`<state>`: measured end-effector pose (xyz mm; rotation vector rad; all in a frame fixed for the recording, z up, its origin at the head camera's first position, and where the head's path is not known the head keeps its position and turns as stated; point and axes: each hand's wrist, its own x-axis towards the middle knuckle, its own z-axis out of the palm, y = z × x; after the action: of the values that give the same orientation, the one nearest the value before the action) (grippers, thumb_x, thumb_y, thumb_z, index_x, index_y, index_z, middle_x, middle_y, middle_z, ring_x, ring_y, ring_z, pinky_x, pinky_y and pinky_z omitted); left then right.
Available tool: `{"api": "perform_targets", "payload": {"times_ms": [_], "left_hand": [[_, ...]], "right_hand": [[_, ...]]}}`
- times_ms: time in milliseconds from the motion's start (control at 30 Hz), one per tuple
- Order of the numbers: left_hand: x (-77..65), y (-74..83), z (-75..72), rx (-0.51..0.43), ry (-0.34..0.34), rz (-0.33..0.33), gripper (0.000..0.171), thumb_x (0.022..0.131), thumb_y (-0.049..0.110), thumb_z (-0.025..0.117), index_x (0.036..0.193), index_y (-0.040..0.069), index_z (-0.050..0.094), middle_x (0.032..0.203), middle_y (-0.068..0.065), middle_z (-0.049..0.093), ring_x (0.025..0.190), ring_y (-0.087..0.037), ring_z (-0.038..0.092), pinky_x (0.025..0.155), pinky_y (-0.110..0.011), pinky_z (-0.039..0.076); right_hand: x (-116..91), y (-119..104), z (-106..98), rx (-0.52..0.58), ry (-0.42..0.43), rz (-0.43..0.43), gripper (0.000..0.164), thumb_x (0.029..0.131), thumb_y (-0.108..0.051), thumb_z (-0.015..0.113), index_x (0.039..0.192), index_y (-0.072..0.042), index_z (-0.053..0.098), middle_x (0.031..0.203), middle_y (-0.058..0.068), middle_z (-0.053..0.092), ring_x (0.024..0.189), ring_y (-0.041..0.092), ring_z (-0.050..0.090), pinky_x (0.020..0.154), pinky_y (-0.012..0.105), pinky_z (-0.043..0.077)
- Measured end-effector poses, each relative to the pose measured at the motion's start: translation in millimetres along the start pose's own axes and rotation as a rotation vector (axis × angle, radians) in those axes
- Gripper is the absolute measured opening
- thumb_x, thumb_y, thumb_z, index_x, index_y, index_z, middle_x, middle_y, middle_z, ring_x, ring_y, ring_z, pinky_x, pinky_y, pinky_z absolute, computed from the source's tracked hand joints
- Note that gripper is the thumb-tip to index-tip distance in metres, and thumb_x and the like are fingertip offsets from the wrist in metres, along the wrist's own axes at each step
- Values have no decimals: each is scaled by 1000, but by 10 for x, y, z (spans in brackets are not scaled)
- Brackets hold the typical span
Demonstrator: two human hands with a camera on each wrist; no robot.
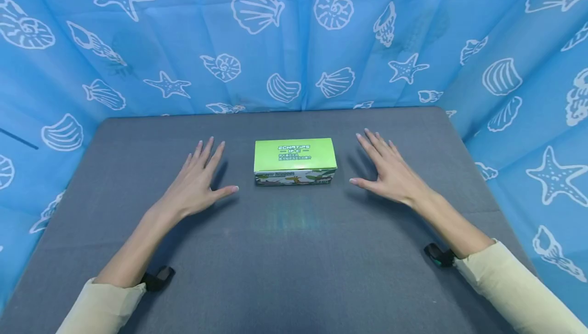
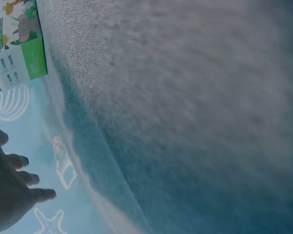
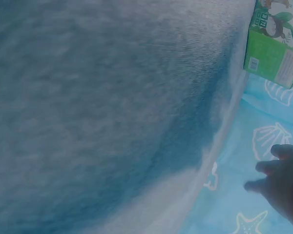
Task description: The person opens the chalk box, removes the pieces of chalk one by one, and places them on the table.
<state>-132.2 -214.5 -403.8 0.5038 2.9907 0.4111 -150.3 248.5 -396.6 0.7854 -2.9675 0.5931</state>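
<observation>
A small green box (image 1: 295, 155) with white lettering on its lid sits near the middle of the grey table, its front side printed with animals and leaves. To its left, my left hand (image 1: 196, 181) is spread over the tabletop, thumb pointing toward the box and holding nothing. On the other side my right hand (image 1: 388, 173) is likewise spread, fingers extended, apart from the box. The left wrist view catches the printed side and one end of the box (image 2: 35, 58) beyond the fingers. A green end of the box (image 3: 266, 53) shows in the right wrist view.
The grey cloth-covered table (image 1: 294, 272) spreads around the box, its far edge meeting a blue curtain (image 1: 294, 32) patterned with white shells and starfish. The curtain also hangs along both sides. Black straps (image 1: 158, 278) with small devices sit at the wrists, by the pale sleeves.
</observation>
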Motion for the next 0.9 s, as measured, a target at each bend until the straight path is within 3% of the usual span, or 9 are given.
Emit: {"api": "perform_targets", "payload": {"times_ms": [200, 500, 667, 900], "left_hand": [[92, 54, 11, -84, 10, 54, 110, 84, 66, 68, 161, 24, 2, 166, -12, 0, 151, -36, -1, 116, -69, 19], [237, 199, 58, -235, -9, 151, 109, 83, 53, 77, 160, 33, 3, 167, -4, 5, 150, -35, 16, 111, -66, 32], [334, 294, 72, -337, 12, 180, 109, 82, 44, 81, 161, 27, 8, 166, -4, 10, 149, -33, 19, 115, -61, 31], [424, 353, 112, -430, -19, 155, 108, 82, 39, 82, 161, 22, 10, 164, -14, 17, 149, -35, 20, 118, -61, 26]], "right_hand": [[102, -74, 11, 106, -18, -21, 102, 86, -52, 73, 161, -27, 11, 166, 10, 10, 149, 36, 17, 116, 65, 26], [215, -152, 33, 247, -37, -24, 101, 83, -46, 78, 160, -31, 15, 163, 7, 22, 148, 32, 24, 115, 63, 30], [295, -184, 21, 334, -49, -23, 98, 84, -42, 79, 160, -28, 19, 162, 8, 25, 144, 33, 32, 113, 58, 37], [413, -239, 29, 458, -95, -36, 94, 87, -32, 79, 160, -19, 21, 161, 12, 28, 141, 35, 37, 109, 54, 44]]}}
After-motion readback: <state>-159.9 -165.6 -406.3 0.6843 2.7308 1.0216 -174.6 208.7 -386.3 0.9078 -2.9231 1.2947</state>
